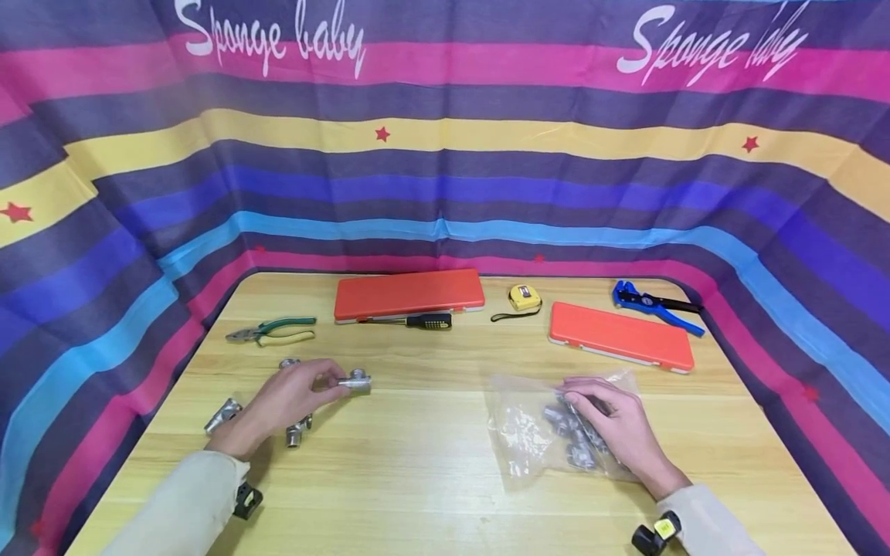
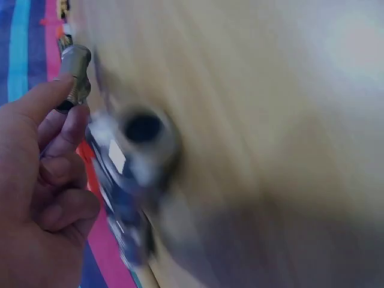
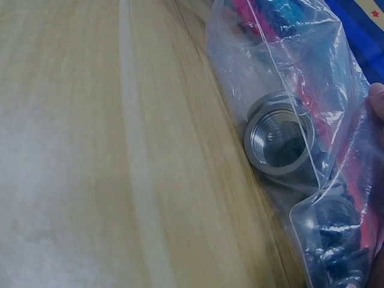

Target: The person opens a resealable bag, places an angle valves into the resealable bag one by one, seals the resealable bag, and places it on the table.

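Observation:
My left hand (image 1: 295,395) pinches a silvery metal tee pipe fitting (image 1: 358,382) between thumb and fingertips, low over the table's left half. The left wrist view shows the same fitting (image 2: 78,60) at the thumb tip, its other fingers curled toward the palm. More metal fittings lie around that hand: one (image 1: 224,415) to its left, others (image 1: 294,435) partly covered by it. On the right, my right hand (image 1: 619,421) grips the edge of a clear plastic bag (image 1: 514,417). Several metal fittings (image 1: 580,454) are inside; a threaded opening (image 3: 279,141) shows through the plastic.
Along the back lie pliers (image 1: 271,332), a red case (image 1: 409,293), a screwdriver (image 1: 427,321) in front of it, and a yellow tape measure (image 1: 524,296). A second red case (image 1: 622,336) and a blue-handled tool (image 1: 653,303) lie at the back right. Striped cloth (image 1: 445,185) encloses the table.

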Demonstrator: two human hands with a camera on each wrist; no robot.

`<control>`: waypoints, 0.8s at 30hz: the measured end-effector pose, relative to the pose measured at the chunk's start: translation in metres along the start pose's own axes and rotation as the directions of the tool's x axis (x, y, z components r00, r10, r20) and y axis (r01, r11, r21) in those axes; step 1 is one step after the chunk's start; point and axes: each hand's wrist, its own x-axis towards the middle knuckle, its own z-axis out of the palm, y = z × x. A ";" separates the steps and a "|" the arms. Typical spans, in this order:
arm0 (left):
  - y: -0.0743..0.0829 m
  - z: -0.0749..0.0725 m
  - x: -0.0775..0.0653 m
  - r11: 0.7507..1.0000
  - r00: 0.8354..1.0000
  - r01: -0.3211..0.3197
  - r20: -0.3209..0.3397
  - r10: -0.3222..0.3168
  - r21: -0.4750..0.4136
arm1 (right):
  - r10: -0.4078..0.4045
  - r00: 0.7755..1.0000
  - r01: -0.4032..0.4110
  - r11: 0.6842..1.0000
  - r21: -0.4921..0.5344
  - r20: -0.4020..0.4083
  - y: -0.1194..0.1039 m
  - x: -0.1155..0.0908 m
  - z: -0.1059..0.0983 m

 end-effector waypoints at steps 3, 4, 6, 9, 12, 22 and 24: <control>0.021 0.009 0.011 0.995 0.999 -0.024 0.018 0.026 -0.098 | 0.004 1.000 -0.004 1.000 0.002 0.000 0.000 0.000 -0.001; 0.030 0.013 0.015 0.992 0.999 -0.032 0.032 0.036 -0.126 | 0.006 1.000 -0.006 1.000 -0.001 0.000 0.000 0.000 -0.001; 0.050 0.023 0.023 0.983 0.996 -0.057 0.064 0.069 -0.177 | 0.015 1.000 -0.015 1.000 -0.001 0.003 0.001 0.000 -0.001; 0.083 0.040 0.035 0.966 0.980 -0.114 0.134 0.148 -0.231 | 0.019 1.000 -0.019 1.000 -0.011 0.005 0.001 0.000 -0.002; 0.111 0.060 0.046 0.948 0.951 -0.204 0.183 0.251 -0.244 | 0.017 1.000 -0.017 1.000 -0.019 0.007 0.001 0.000 -0.001; 0.191 0.128 0.072 0.889 0.871 -0.458 0.195 0.451 -0.011 | -0.030 0.999 0.030 0.999 -0.018 -0.013 0.000 0.001 0.000; 0.202 0.136 0.073 0.888 0.876 -0.458 0.186 0.445 0.032 | -0.030 0.999 0.030 0.999 -0.017 -0.012 0.000 0.001 0.000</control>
